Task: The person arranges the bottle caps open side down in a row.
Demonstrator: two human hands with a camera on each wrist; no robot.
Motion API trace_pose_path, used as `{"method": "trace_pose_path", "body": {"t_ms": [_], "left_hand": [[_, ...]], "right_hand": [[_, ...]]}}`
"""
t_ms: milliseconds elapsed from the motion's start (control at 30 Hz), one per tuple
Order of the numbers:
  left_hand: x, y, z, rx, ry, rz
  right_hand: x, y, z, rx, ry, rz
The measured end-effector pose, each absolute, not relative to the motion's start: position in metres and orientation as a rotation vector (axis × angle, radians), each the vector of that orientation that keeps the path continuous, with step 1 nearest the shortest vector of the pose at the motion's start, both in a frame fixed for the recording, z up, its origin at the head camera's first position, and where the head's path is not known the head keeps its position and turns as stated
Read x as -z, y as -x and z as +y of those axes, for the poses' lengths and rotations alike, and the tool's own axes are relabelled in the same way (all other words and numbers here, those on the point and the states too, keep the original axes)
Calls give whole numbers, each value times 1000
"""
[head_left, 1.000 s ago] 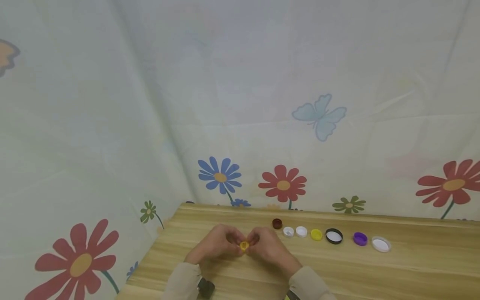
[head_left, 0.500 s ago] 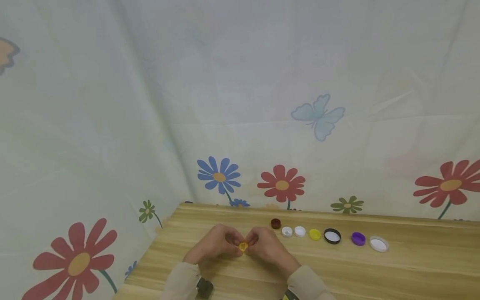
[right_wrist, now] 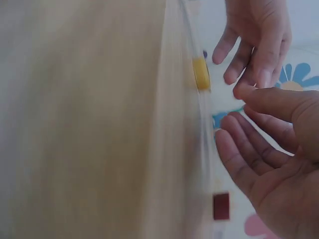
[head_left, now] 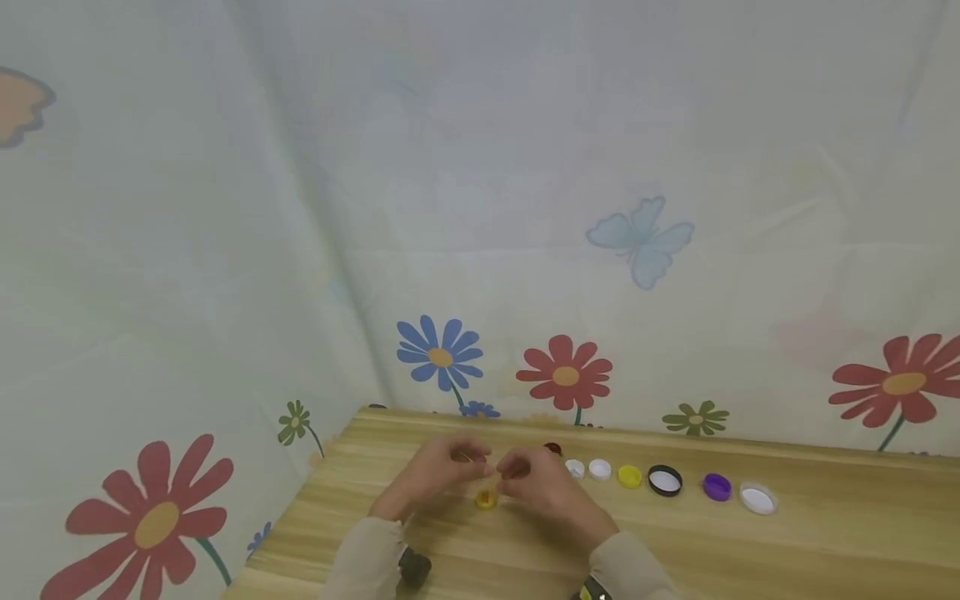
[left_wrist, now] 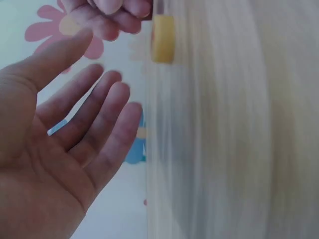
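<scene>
A small orange-yellow bottle cap (head_left: 486, 499) lies on the wooden table between the two hands, just in front of their fingertips in the head view. My left hand (head_left: 438, 468) is lifted off it, and its fingers are spread and loosely bent in the left wrist view. Opposite, my right hand (head_left: 538, 478) is raised with relaxed fingers, holding nothing. From the side, the cap (left_wrist: 163, 39) stands on the tabletop apart from both hands. In the right wrist view the right thumb overlaps the left fingertips.
To the right a row of lids crosses the table (head_left: 840, 533): a dark red one (head_left: 552, 448) partly behind the right hand, white ones (head_left: 599, 469), a yellow one (head_left: 630, 476), a black-rimmed one (head_left: 665, 480), a purple one (head_left: 717, 487) and a clear-rimmed one (head_left: 758, 497). A flowered curtain hangs behind.
Both hands held the orange-yellow bottle cap between their fingertips earlier. They have let go and moved up and away from it, leaving it on the table.
</scene>
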State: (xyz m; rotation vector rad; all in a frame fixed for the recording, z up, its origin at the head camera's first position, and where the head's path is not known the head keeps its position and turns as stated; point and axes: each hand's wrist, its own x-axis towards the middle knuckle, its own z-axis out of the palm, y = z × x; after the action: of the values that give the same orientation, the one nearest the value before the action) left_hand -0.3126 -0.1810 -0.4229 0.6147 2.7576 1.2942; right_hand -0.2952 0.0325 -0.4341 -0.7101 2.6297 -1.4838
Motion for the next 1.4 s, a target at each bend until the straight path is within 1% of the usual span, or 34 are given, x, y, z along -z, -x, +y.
{"method": "trace_pose_path", "body": {"t_ms": [267, 467, 733, 900, 1167, 1400], "left_hand": [[424, 323, -151, -1493, -594, 2787], [424, 328, -127, -1551, -618, 2780], [432, 333, -103, -1550, -564, 2741], [436, 335, -98, -1508, -541, 2740], [438, 342, -96, -1440, -672, 2751], [444, 346, -94, -1454, -673, 2709]], "right_hand": [[426, 304, 60, 1508, 633, 2809], [424, 310, 74, 1582, 597, 2894], [428, 321, 84, 1501, 502, 2934], [433, 327, 89, 1418, 498, 2933], [433, 335, 95, 1336, 488, 2908], [435, 336, 93, 1314, 533, 2884]]}}
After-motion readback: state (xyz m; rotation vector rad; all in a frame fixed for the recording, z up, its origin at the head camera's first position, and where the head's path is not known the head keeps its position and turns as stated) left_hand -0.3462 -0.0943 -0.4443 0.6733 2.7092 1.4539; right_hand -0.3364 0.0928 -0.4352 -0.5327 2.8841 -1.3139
